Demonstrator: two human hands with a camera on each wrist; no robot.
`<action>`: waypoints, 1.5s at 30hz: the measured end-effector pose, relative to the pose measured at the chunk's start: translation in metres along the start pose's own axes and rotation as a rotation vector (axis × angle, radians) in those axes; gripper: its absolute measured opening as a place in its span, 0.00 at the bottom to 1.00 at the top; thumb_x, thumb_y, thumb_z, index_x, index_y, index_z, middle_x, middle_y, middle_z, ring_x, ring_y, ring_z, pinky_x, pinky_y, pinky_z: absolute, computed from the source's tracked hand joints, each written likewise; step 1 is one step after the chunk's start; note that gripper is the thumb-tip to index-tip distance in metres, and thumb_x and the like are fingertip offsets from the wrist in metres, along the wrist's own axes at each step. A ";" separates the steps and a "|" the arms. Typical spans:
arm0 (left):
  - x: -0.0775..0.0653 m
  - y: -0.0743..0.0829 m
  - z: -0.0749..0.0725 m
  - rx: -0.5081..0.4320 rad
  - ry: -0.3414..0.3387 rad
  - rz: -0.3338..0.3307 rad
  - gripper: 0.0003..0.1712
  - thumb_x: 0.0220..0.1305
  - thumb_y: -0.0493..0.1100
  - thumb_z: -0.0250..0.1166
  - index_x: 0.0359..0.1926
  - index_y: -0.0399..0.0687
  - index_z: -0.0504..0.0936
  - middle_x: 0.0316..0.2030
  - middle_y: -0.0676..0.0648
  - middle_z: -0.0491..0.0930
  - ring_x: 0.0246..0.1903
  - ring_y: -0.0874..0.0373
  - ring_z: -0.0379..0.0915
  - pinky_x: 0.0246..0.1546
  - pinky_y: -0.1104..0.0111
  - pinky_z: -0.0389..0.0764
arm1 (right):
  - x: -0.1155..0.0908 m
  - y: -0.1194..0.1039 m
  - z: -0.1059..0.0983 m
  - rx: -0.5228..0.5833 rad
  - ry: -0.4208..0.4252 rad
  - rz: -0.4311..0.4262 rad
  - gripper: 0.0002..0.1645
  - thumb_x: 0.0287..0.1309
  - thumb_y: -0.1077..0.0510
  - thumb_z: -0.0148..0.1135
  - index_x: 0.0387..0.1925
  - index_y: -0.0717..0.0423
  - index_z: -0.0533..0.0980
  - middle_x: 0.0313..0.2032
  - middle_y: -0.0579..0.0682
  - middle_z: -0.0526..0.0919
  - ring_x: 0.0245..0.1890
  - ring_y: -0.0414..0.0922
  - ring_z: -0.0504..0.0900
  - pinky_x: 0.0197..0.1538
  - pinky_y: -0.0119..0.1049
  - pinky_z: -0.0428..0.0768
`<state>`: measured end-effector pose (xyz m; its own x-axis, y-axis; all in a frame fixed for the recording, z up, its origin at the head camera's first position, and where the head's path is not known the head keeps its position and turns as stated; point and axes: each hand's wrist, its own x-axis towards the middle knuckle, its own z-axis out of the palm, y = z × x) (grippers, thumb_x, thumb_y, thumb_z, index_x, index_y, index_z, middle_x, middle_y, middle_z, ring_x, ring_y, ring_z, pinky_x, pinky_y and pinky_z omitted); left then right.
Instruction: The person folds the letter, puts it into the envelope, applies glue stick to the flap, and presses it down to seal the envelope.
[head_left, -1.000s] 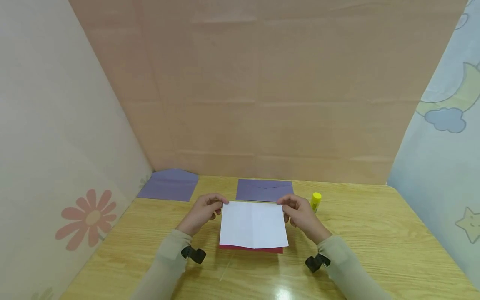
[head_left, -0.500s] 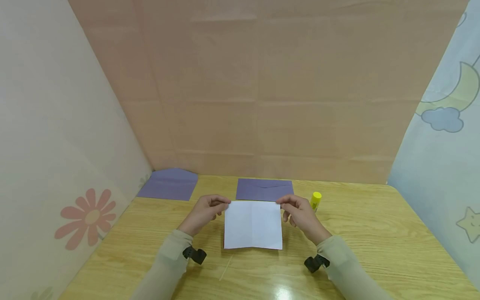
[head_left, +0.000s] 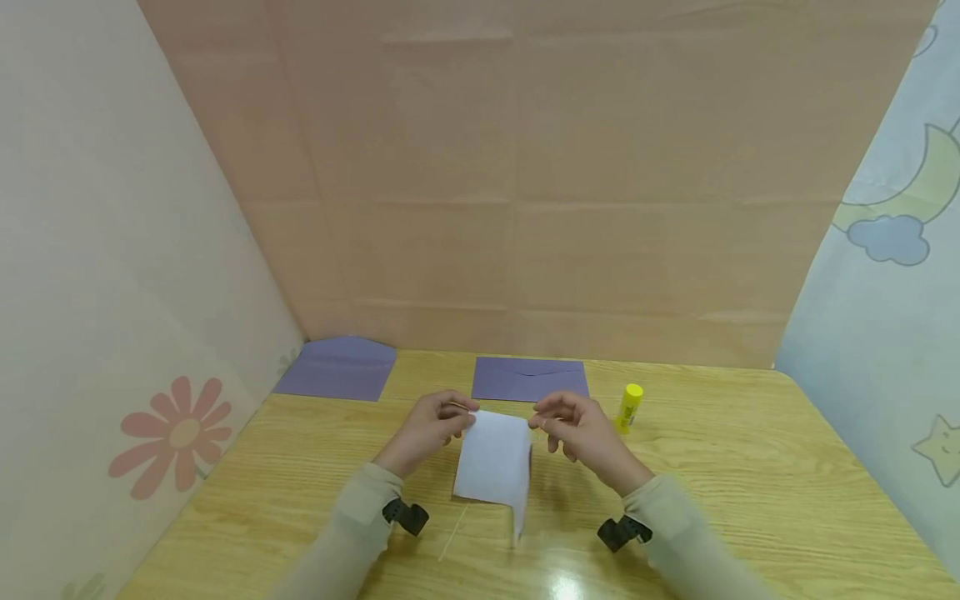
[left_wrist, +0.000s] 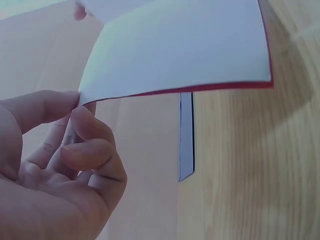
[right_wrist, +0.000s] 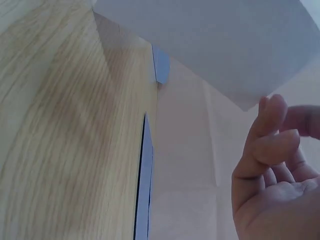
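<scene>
A creased sheet of card point(head_left: 491, 458), white on the side facing me, hangs between both hands, close over the table. Red backing shows along its lower edge in the left wrist view. At the upper left corner my left hand point(head_left: 431, 425) pinches the card point(left_wrist: 180, 50) between thumb and forefinger, the other fingers curled below. My right hand point(head_left: 581, 433) holds the upper right edge by its fingertips. The card's right part bends at the crease, its lower corner pointing toward me. In the right wrist view the white face point(right_wrist: 215, 40) meets the fingertips.
A purple envelope point(head_left: 528, 381) lies flat behind the hands. Another purple envelope point(head_left: 337, 371), flap raised, lies at the back left. A yellow glue stick point(head_left: 630, 407) stands right of my right hand. A thin pale strip point(head_left: 452, 533) is on the wooden table point(head_left: 750, 483).
The card was spread wide and flat between the hands. Now its right part is bent in, and the hands have come closer together, the left moving right and the right moving left.
</scene>
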<state>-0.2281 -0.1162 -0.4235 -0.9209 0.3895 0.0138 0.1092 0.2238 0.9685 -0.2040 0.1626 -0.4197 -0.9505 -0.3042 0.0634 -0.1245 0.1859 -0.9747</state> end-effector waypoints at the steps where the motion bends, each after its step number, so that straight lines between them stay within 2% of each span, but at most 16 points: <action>1: 0.000 0.000 0.002 0.000 -0.006 0.005 0.16 0.71 0.41 0.62 0.56 0.39 0.79 0.39 0.46 0.82 0.38 0.38 0.72 0.32 0.61 0.71 | 0.000 0.000 0.001 -0.001 -0.009 0.008 0.20 0.68 0.56 0.63 0.54 0.65 0.74 0.46 0.60 0.84 0.26 0.45 0.78 0.21 0.31 0.67; 5: 0.002 -0.002 0.010 -0.003 -0.028 0.017 0.15 0.72 0.41 0.62 0.55 0.40 0.79 0.37 0.46 0.82 0.38 0.39 0.73 0.32 0.60 0.72 | 0.001 0.002 0.007 -0.036 -0.039 0.035 0.22 0.64 0.56 0.67 0.55 0.64 0.75 0.43 0.58 0.83 0.25 0.46 0.77 0.20 0.30 0.67; 9: 0.002 -0.002 0.015 0.004 -0.046 0.023 0.13 0.72 0.42 0.62 0.53 0.43 0.81 0.37 0.48 0.82 0.40 0.39 0.74 0.34 0.58 0.74 | 0.002 0.004 0.012 -0.105 -0.019 0.065 0.23 0.62 0.56 0.68 0.55 0.64 0.76 0.37 0.55 0.80 0.20 0.44 0.72 0.18 0.31 0.66; 13: 0.002 0.000 0.020 0.018 -0.046 0.013 0.11 0.72 0.44 0.61 0.51 0.46 0.82 0.39 0.48 0.82 0.38 0.44 0.75 0.33 0.59 0.74 | 0.003 0.007 0.015 -0.204 0.035 0.094 0.18 0.59 0.53 0.71 0.47 0.58 0.79 0.38 0.53 0.78 0.21 0.42 0.70 0.21 0.33 0.69; 16: 0.004 0.002 0.023 0.023 -0.049 -0.003 0.14 0.74 0.49 0.60 0.51 0.47 0.83 0.40 0.49 0.82 0.37 0.48 0.75 0.32 0.61 0.72 | 0.003 0.008 0.015 -0.243 0.056 0.097 0.14 0.59 0.53 0.71 0.40 0.57 0.78 0.39 0.52 0.78 0.22 0.44 0.70 0.23 0.36 0.70; 20: 0.006 0.005 0.026 0.034 -0.043 -0.005 0.20 0.73 0.55 0.59 0.53 0.47 0.83 0.39 0.48 0.82 0.37 0.43 0.76 0.31 0.61 0.72 | 0.004 0.007 0.016 -0.242 0.069 0.071 0.11 0.59 0.55 0.71 0.35 0.58 0.78 0.36 0.51 0.81 0.22 0.45 0.71 0.25 0.35 0.71; 24: 0.006 0.005 0.026 0.034 -0.030 0.038 0.19 0.72 0.51 0.62 0.53 0.42 0.84 0.40 0.47 0.83 0.38 0.36 0.75 0.35 0.57 0.76 | 0.007 0.007 0.017 -0.237 0.090 0.053 0.10 0.60 0.55 0.71 0.33 0.58 0.80 0.31 0.50 0.82 0.23 0.44 0.72 0.27 0.35 0.74; 29: 0.006 0.002 0.026 0.000 0.003 0.058 0.14 0.71 0.46 0.63 0.48 0.41 0.87 0.42 0.47 0.83 0.39 0.38 0.76 0.34 0.59 0.77 | 0.008 0.005 0.018 -0.210 0.146 0.088 0.07 0.64 0.56 0.67 0.35 0.56 0.83 0.28 0.52 0.80 0.21 0.44 0.71 0.23 0.34 0.72; 33: 0.005 0.002 0.026 0.027 0.006 0.081 0.10 0.69 0.46 0.66 0.44 0.47 0.88 0.42 0.49 0.84 0.39 0.42 0.78 0.39 0.52 0.80 | 0.006 0.004 0.017 -0.202 0.176 0.097 0.07 0.65 0.55 0.66 0.34 0.55 0.83 0.26 0.58 0.78 0.21 0.44 0.70 0.21 0.33 0.68; 36: 0.003 0.002 0.025 0.071 0.009 0.103 0.08 0.68 0.45 0.67 0.43 0.49 0.89 0.41 0.51 0.84 0.40 0.41 0.79 0.44 0.46 0.80 | 0.005 0.003 0.016 -0.207 0.175 0.078 0.07 0.65 0.55 0.66 0.33 0.54 0.84 0.23 0.57 0.76 0.20 0.43 0.69 0.20 0.32 0.65; 41: 0.002 0.004 0.024 0.103 0.047 0.110 0.08 0.69 0.45 0.65 0.42 0.50 0.88 0.38 0.51 0.85 0.41 0.35 0.77 0.42 0.45 0.79 | 0.006 0.002 0.016 -0.178 0.169 0.062 0.10 0.67 0.54 0.65 0.37 0.56 0.85 0.22 0.54 0.76 0.21 0.44 0.69 0.19 0.32 0.63; 45: 0.002 0.003 0.022 0.061 0.094 0.106 0.10 0.70 0.46 0.65 0.43 0.47 0.88 0.39 0.49 0.85 0.40 0.41 0.78 0.44 0.47 0.80 | 0.007 0.004 0.016 -0.150 0.140 0.075 0.15 0.66 0.51 0.65 0.41 0.59 0.84 0.24 0.56 0.78 0.22 0.45 0.71 0.20 0.32 0.65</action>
<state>-0.2216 -0.0954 -0.4263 -0.9336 0.3294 0.1413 0.2277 0.2408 0.9435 -0.2070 0.1466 -0.4260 -0.9876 -0.1541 0.0314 -0.0833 0.3436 -0.9354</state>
